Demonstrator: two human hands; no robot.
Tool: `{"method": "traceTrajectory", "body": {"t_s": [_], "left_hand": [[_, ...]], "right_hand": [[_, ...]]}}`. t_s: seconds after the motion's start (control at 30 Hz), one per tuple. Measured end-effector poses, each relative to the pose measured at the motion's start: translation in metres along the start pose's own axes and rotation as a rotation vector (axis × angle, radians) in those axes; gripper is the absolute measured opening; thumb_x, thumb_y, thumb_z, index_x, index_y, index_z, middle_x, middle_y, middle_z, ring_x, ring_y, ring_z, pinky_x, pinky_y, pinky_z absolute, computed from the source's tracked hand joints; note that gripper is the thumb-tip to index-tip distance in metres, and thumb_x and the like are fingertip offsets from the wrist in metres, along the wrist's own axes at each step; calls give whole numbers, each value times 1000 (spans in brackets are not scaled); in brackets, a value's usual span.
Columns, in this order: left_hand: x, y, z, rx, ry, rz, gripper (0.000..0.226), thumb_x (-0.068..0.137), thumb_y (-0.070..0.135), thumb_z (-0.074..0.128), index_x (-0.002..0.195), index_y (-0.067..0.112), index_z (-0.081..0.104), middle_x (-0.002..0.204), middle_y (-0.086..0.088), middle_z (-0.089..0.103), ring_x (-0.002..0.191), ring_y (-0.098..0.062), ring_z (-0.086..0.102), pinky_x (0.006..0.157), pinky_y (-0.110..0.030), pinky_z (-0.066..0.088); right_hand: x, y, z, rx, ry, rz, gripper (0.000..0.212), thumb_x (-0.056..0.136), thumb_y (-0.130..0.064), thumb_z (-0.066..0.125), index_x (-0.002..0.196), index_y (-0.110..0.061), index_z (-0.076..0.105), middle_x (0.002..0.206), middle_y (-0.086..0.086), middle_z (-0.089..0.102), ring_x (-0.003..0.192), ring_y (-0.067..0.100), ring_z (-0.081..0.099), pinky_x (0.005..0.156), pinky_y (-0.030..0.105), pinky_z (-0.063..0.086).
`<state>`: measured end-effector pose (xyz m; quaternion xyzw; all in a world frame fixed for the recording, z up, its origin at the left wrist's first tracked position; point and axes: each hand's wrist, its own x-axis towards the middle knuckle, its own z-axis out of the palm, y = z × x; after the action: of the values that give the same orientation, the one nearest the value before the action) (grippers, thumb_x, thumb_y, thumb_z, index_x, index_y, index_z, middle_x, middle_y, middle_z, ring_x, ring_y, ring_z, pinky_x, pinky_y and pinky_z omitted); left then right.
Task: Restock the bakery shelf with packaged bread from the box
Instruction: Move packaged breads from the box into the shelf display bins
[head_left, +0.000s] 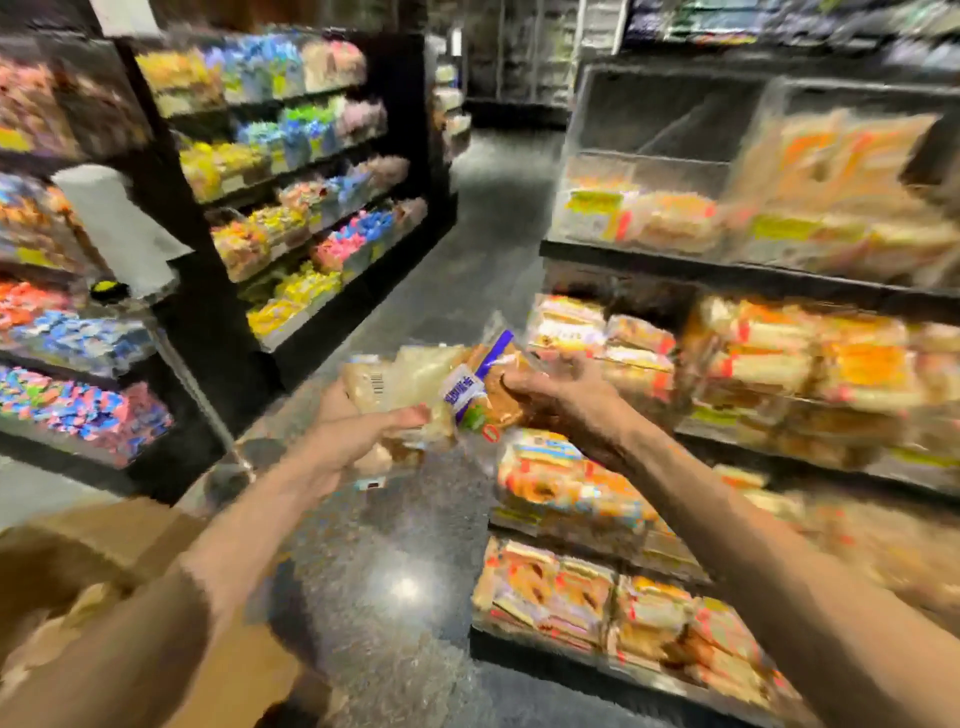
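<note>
The view is blurred by motion. Both hands hold clear bread packages over the dark aisle floor. My left hand (358, 431) grips a pale white-bread package (400, 376) with a barcode label. My right hand (561, 395) grips a browner loaf package (485, 387) with a blue-and-white label. The two packages touch each other in the middle. The bakery shelf (743, 275) stands to the right, its tiers filled with orange-and-yellow wrapped bread. The cardboard box (104, 551) sits at the lower left, under my left forearm; its inside is too blurred to make out.
A dark shelf unit (311, 171) with colourful packets stands across the aisle on the left. A white paper roll (114, 218) hangs near it above a metal pole (202, 395). The speckled floor (405, 571) runs between the shelves.
</note>
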<state>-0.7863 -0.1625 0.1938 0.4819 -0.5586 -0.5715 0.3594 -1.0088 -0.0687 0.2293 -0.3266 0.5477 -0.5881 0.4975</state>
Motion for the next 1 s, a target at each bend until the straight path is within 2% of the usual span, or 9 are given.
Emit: {"method": "traceTrajectory", "body": {"t_s": [0.13,0.2,0.3,0.4,0.5,0.67,0.73,0.87,1.0], "left_hand": [[-16,24,138,10,-208,45,71,55,12,90,120,7,63,107,-10,75,93,-19,72,66,-21,58],[-28,30,201,43,-292,53,57,62,7,87,114,7,66,108,-11,74,88,-13,73,65,-17,57],[-53,39,284,84,-404,45,39,69,10,88,99,16,64,101,-8,74,84,-10,70,75,-24,56],[-75,44,351,115,-488,41,39,69,16,89,86,21,54,87,-1,69,78,-7,62,69,-24,50],[-85,39,404,149,-594,23,58,54,29,96,102,15,66,97,-7,75,90,-17,70,85,-34,57],[-98,37,482,183,-668,3,65,58,33,95,105,14,54,99,-2,66,88,-12,61,65,-24,47],[-99,37,514,192,-711,6,83,52,39,96,116,9,52,109,-4,66,96,-15,62,64,-23,46],[-88,39,581,227,-751,-30,100,44,51,96,121,14,44,116,-1,59,107,-19,57,82,-31,48],[-72,45,649,228,-828,-59,123,18,64,95,125,21,52,116,0,69,105,-19,65,97,-42,53]], "right_hand": [[-64,-23,-123,21,325,-124,28,76,-2,81,94,1,59,64,-1,64,45,6,55,48,22,46],[-93,-25,-176,59,457,-152,40,72,-10,86,97,1,56,56,-3,55,44,11,47,52,27,42],[-130,-24,-244,135,667,-166,40,77,-14,84,89,-13,46,68,4,50,47,11,47,52,31,42],[-162,-25,-292,133,843,-112,20,87,-14,74,93,-12,55,76,5,56,51,7,53,49,25,47],[-182,-24,-332,72,958,-69,10,93,-22,65,94,-13,63,78,4,61,61,13,54,59,30,47],[-207,-23,-385,164,914,65,44,94,-60,50,110,-24,69,105,4,68,93,26,63,62,33,53],[-214,-28,-409,204,835,46,46,86,-73,48,98,-36,72,98,-8,74,101,23,65,82,40,55],[-219,-38,-466,274,733,16,43,78,-61,67,104,-28,76,114,8,73,91,26,63,85,38,47],[-217,-45,-538,248,711,56,47,83,-52,70,116,-19,70,109,4,73,90,21,69,84,39,52]]}}
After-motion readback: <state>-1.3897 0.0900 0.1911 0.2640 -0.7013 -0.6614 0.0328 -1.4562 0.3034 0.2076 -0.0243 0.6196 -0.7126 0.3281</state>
